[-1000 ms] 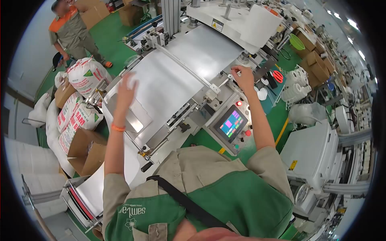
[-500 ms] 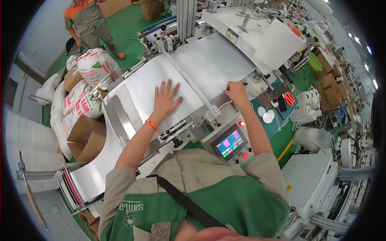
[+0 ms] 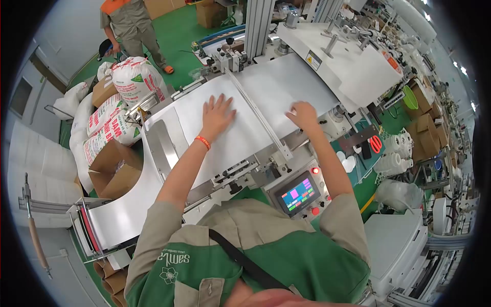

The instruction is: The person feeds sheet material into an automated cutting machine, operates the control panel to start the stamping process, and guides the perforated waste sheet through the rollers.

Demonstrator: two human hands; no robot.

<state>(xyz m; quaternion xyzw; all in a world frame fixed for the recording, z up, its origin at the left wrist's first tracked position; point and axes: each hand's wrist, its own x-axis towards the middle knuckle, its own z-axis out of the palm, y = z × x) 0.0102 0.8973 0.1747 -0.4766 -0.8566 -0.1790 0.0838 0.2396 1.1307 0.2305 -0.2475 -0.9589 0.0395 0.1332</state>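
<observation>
A wide white-silver sheet [image 3: 120, 215] runs from a roller at the lower left up across the machine bed. My left hand [image 3: 218, 116], with an orange wristband, lies flat on the sheet, fingers spread, left of the metal crossbar [image 3: 258, 113]. Beyond the bar, my right hand [image 3: 306, 116] rests at the near edge of the sheet's other stretch. Its fingers are loosely bent, with a gap between thumb and forefinger and nothing visible in them. Below my right forearm is a control panel with a lit touchscreen [image 3: 294, 193].
A white machine cover [image 3: 332, 56] stands at the upper right. Red-handled scissors [image 3: 376, 144] lie on a side table. Printed sacks [image 3: 135, 82] and an open cardboard box [image 3: 113, 171] sit at the left. Another person [image 3: 134, 28] stands at the back left.
My right hand has moved from the bed's edge a little inward over the sheet, its fingers loosening. My left hand stays flat on the sheet. The whole view has shifted slightly.
</observation>
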